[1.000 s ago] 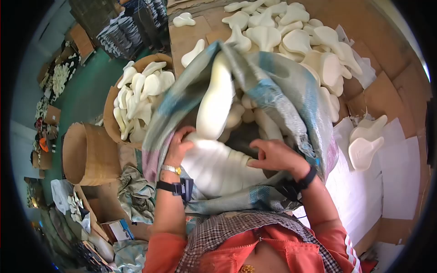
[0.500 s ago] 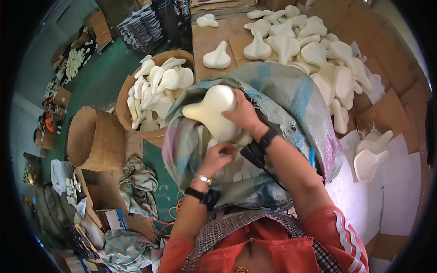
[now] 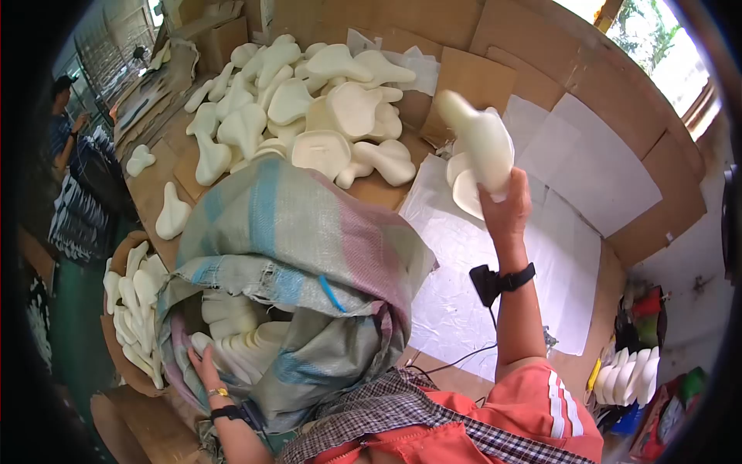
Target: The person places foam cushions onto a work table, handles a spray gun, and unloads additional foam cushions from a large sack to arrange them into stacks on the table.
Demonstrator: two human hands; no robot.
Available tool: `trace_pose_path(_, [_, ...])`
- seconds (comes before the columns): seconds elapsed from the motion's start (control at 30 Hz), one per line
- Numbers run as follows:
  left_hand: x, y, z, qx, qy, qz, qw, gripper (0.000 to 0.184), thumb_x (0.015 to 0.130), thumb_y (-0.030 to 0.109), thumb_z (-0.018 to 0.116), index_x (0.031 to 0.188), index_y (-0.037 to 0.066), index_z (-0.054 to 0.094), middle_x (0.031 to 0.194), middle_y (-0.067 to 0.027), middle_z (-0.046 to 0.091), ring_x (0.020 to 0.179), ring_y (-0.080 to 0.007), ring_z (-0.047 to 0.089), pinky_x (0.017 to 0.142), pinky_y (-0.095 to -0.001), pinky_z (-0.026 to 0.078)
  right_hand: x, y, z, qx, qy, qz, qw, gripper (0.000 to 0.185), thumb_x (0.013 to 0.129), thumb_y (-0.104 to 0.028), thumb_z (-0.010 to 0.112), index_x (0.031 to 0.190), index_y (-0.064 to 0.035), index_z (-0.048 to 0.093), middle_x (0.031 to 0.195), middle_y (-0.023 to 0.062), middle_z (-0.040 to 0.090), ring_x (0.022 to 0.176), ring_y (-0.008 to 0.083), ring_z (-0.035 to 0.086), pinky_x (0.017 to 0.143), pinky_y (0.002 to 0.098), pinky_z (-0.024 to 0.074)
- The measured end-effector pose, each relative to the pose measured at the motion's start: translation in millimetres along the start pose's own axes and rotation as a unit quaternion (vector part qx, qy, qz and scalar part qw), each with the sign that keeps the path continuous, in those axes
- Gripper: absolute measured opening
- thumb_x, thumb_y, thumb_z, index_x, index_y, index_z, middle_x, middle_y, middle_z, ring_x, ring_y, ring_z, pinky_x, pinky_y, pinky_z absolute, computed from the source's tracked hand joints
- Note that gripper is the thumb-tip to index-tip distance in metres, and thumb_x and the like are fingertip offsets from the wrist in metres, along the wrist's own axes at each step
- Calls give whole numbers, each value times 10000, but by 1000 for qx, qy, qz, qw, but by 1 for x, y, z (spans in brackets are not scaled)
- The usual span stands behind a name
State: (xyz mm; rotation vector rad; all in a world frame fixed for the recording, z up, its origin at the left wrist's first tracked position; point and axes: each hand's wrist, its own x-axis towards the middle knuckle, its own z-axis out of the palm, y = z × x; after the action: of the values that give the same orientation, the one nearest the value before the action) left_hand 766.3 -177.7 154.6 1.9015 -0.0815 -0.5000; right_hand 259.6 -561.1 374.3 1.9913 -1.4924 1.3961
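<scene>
Before heaped cream saddle-shaped pieces (image 3: 352,108) bulges a grey striped woven sack (image 3: 270,216). Right hand (image 3: 506,205) clasps one raised cream piece (image 3: 488,151); left hand (image 3: 205,370), loosely spread, lies at the sack's mouth.

Red short sleeve (image 3: 545,406) with white stripes; black wristbands (image 3: 518,278); gold-toned watch (image 3: 219,392); checked apron (image 3: 379,406).

A workshop or small factory: beyond the raised right hand (image 3: 506,203), a cardboard-covered worktop (image 3: 166,158) holds a heap of pale, saddle-shaped pieces (image 3: 290,100); more fill a round cardboard bin (image 3: 124,352) beside the left hand (image 3: 207,370).
</scene>
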Motion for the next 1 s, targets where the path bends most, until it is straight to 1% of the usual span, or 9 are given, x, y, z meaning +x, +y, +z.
trace_pose_path(0.17, [31,-17,4,203,48,87,974,800,737,310,697,1400,19,358,1461,-224,294,1337,-351,307,1087,-411,267,-57,134,63,-231,-99,-36,967,254,716,-18,568,959,-86,540,880,92,546,813,303,530,613,429,433])
trace_pose_path(0.23, [27,-11,6,254,89,75,960,792,702,304,710,1370,13,400,1408,-238,361,1304,-371,346,1076,-406,291,-106,165,83,-237,-285,-17,928,358,692,-1,567,1042,-72,559,936,116,561,899,335,538,671,447,464])
trace_pose_path(0.3, [28,-6,5,297,90,89,947,768,687,291,711,1347,19,429,1377,-233,402,1274,-369,386,1061,-403,314,-145,197,104,-156,-297,0,942,484,670,-11,601,1146,-81,545,1053,142,559,983,355,532,727,466,482])
trace_pose_path(0.4, [34,-8,-6,351,98,126,923,675,649,175,700,1284,58,502,1278,-186,514,1160,-345,516,993,-390,400,-150,187,112,-130,-340,83,928,701,652,-84,680,1311,-144,450,1170,162,524,1037,378,517,794,483,487])
trace_pose_path(0.5, [27,13,1,355,75,86,928,685,658,135,701,1303,51,485,1281,-202,503,1167,-355,505,995,-387,396,-128,179,114,-127,-380,130,907,635,687,-163,720,1266,-111,465,1154,158,528,1031,378,517,794,483,487])
trace_pose_path(0.63, [33,1,0,330,57,85,939,704,663,142,707,1320,50,469,1283,-207,499,1178,-360,492,1002,-385,390,-78,165,124,-179,-359,109,910,605,689,-169,736,1233,-89,484,1152,176,530,1087,373,511,828,461,482])
trace_pose_path(0.77, [32,-12,-7,276,51,105,954,687,693,136,699,1327,36,457,1319,-205,480,1210,-345,470,1025,-370,364,-53,162,175,-118,-200,-32,972,569,728,-205,705,1228,-35,495,1191,195,534,1071,385,522,870,457,467])
trace_pose_path(0.83, [27,-10,-9,271,48,115,954,673,707,128,692,1328,27,454,1334,-204,470,1220,-336,465,1032,-364,354,-57,171,214,57,-344,144,926,641,738,-244,711,1279,-20,450,1201,249,540,1095,412,525,919,439,450])
trace_pose_path(1.0, [23,-4,-4,289,52,101,950,614,730,94,671,1300,0,465,1335,-205,465,1218,-318,467,1032,-353,348,-86,154,247,31,-363,177,915,716,755,-314,723,1294,36,406,1146,283,573,1078,408,558,926,400,453])
